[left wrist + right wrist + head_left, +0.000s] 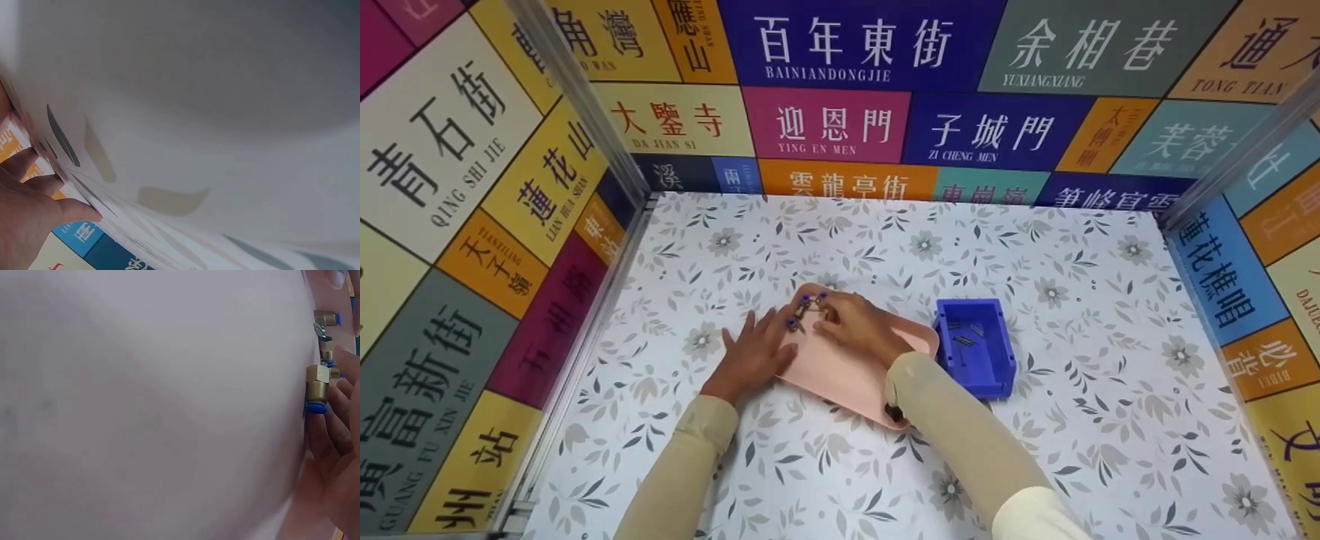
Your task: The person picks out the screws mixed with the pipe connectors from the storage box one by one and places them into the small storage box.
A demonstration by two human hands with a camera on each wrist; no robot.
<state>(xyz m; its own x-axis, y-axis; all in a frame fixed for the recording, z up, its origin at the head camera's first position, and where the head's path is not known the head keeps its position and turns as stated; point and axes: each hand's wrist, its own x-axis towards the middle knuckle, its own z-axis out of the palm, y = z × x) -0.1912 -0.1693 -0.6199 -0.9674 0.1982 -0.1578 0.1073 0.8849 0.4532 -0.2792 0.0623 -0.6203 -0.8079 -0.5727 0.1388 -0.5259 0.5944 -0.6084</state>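
Note:
Several brass push-in fittings with blue ends (802, 311) sit in a cluster on the pink tray (840, 375), toward its far left corner. My right hand (855, 324) reaches over the tray with bent fingers right at the cluster. In the right wrist view the brass fittings (318, 385) show beside my right fingers (337, 416); I cannot tell whether one is pinched. My left hand (754, 352) lies at the tray's left edge with its fingers spread and holds nothing. Its fingers (79, 210) also look straight in the left wrist view.
A blue bin (996, 360) stands against the tray's right side, with several small metal pieces (966, 339) in it. A small black object (894, 412) shows at the tray's near corner, partly behind my right sleeve. Panels with printed street names (825, 127) wall the floral-covered table (1080, 435).

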